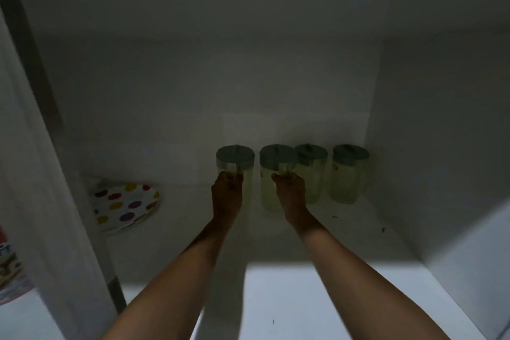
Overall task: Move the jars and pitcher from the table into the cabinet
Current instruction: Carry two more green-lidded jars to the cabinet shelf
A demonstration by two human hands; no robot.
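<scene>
Jars | left hand (227, 192) grips far-left jar (234, 164), right hand (289, 190) its neighbour (276, 174) | risk: knocking the touching third jar (313, 174) (dim shelf)

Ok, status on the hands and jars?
Left hand gripping leftmost jar. Right hand gripping second jar. Two more jars beside. Spotted plate clear left.

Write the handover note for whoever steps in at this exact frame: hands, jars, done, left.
Left hand: grip closed on the leftmost jar, standing on the cabinet shelf.
Right hand: grip closed on the second jar, also on the shelf.
Two more jars stand to the right, at the back.
Done: four jars are in the cabinet.
Left: release both jars. The pitcher and the table are out of view.
A spotted plate lies at the left.
</scene>
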